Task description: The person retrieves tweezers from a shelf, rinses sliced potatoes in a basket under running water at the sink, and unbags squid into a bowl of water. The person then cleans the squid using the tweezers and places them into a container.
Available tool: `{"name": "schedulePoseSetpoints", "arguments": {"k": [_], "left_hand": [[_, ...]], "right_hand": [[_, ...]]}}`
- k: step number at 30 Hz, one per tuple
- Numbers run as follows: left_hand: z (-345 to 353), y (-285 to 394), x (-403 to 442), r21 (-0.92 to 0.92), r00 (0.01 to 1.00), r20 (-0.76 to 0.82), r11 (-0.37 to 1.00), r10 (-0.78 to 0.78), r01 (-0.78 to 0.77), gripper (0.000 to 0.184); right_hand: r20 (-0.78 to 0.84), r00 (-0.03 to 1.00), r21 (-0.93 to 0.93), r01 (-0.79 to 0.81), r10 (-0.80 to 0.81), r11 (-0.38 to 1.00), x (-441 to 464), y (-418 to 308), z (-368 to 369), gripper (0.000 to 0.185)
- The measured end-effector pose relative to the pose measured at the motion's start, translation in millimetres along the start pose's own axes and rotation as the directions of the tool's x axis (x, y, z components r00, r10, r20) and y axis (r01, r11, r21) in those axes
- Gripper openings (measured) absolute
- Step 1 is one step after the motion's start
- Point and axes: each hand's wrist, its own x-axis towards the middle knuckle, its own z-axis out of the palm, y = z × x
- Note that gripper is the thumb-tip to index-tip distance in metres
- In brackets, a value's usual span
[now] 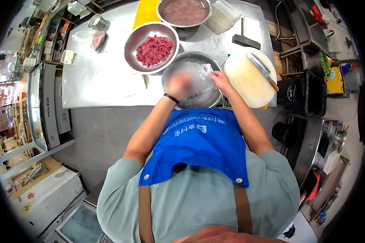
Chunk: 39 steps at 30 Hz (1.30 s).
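A clear plastic bag [202, 84] is spread over the near metal bowl [192, 103] at the table's front edge. My right hand [220, 80] pinches the bunched edge of this bag at the bowl's right side. My left hand [180, 86], with a dark band at its wrist, is over the bowl's left part; blur hides its fingers and whether it grips the bag. Just beyond it, a second metal bowl [130, 40] holds a heap of cut red meat [154, 50]. On my right, a cleaver [260, 67] with a wooden handle lies on a round white cutting board [239, 81].
Farther back on the metal table [85, 89] stand a large bowl [161, 14] of pinkish liquid, a plastic container [223, 16] and a flat scale-like device [247, 36]. A bagged piece of meat [98, 40] and a metal cup [96, 22] are at the left.
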Motion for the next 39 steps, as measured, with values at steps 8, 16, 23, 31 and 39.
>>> {"name": "schedulePoseSetpoints", "arguments": {"k": [8,16,23,31,39], "left_hand": [[-9.6,2.3,10.9,-0.016,0.988,0.143,0.999,0.050,-0.048,0.017],[-35.0,-42.3,-1.2,0.873,0.763,0.270,0.186,0.588,-0.452,0.044],[-32.9,-23.9,12.4,0.775,0.760,0.247,0.348,0.601,-0.527,0.010],[5.5,10.5,-0.9,0.765,0.771,0.256,0.365,0.583,-0.531,0.025],[-35.6,-24.4,34.7,0.789,0.585,0.394,0.066,0.709,-0.611,0.064]], "right_hand": [[-0.004,0.572,-0.504,0.708,-0.821,0.495,-45.3,-47.2,31.2,0.035],[0.121,0.814,-0.284,0.577,-0.568,0.766,-47.1,-65.0,49.6,0.022],[0.020,0.730,-0.506,0.597,-0.683,0.623,-60.7,-87.9,31.0,0.050],[0.124,0.716,-0.702,0.552,-0.687,0.449,-44.3,-72.7,38.9,0.036],[0.059,0.785,-0.332,0.598,-0.616,0.730,-46.2,-99.3,38.5,0.024]]}}
